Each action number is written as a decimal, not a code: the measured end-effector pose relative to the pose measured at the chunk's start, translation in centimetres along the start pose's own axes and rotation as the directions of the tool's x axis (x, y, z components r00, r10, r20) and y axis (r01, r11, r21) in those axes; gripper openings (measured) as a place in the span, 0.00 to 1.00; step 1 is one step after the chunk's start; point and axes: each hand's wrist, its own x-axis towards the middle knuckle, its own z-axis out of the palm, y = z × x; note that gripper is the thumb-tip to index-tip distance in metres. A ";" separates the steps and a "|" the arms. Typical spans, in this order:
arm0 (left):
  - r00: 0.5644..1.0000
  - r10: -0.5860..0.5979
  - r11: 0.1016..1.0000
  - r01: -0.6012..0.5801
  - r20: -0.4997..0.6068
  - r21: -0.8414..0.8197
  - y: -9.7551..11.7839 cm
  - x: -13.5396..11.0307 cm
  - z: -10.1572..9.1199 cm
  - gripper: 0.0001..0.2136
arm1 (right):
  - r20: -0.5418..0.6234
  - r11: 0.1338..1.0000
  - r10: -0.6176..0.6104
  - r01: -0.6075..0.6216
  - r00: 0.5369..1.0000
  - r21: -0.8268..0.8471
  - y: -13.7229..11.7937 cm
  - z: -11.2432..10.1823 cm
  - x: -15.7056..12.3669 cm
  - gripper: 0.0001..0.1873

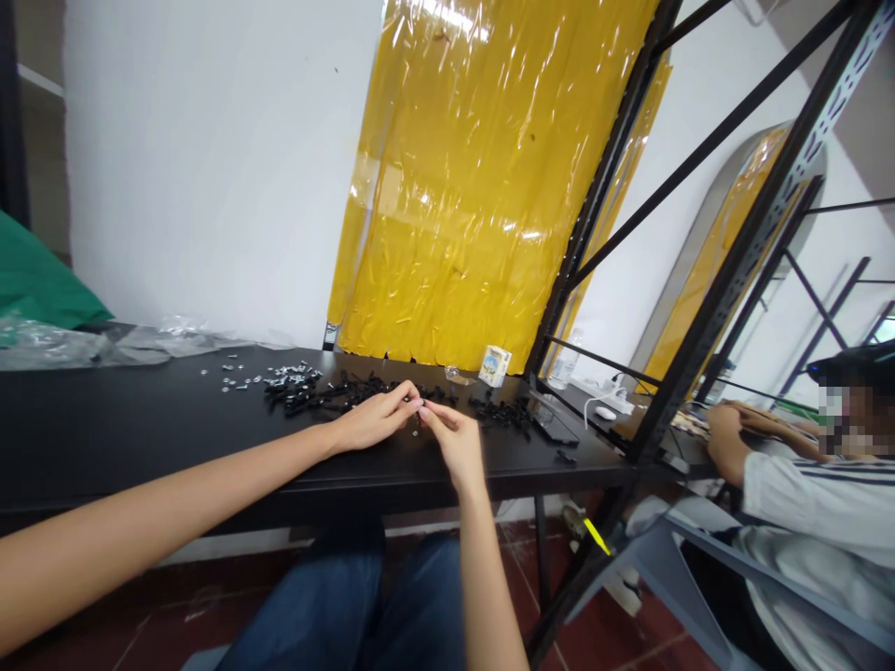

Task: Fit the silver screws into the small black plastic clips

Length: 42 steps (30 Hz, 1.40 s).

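My left hand (374, 419) and my right hand (456, 438) meet over the front of the black table, fingertips pinched together. Between them shows a bit of a small black part (421, 404), mostly covered by the fingers, so its kind cannot be made out. Just below the fingertips is a tiny silvery piece (415, 432). Behind my left hand lies a loose pile of small black parts (336, 393), with silver screws (294, 375) heaped at its left. Another cluster of black parts (507, 413) spreads to the right of my right hand.
A small white carton (494, 366) stands at the back, near a dark phone-like slab (552, 419). Clear plastic wrap (140, 343) lies along the back left. A black metal rack post (699, 308) rises at the right, beyond which a co-worker (804, 485) sits.
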 end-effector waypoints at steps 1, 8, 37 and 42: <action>1.000 0.010 1.000 -0.010 0.001 0.023 -0.1 0.0 0.0 0.15 | 0.001 1.000 0.003 -0.003 1.000 -0.002 0.0 0.0 0.0 0.19; 0.996 0.080 0.932 -0.062 -0.036 0.357 0.1 -0.1 0.1 0.13 | -0.011 1.000 0.016 -0.016 1.000 0.000 -0.4 0.1 -0.3 0.19; 0.994 -0.001 0.915 0.043 -0.105 0.401 0.4 0.0 -0.1 0.28 | 0.031 0.999 0.038 -0.038 0.999 0.023 -0.7 0.1 -0.4 0.19; 0.998 0.016 0.967 -0.001 -0.056 0.256 0.1 -0.1 -0.2 0.18 | 0.012 0.999 0.030 -0.030 0.999 0.012 -0.4 0.1 -0.3 0.19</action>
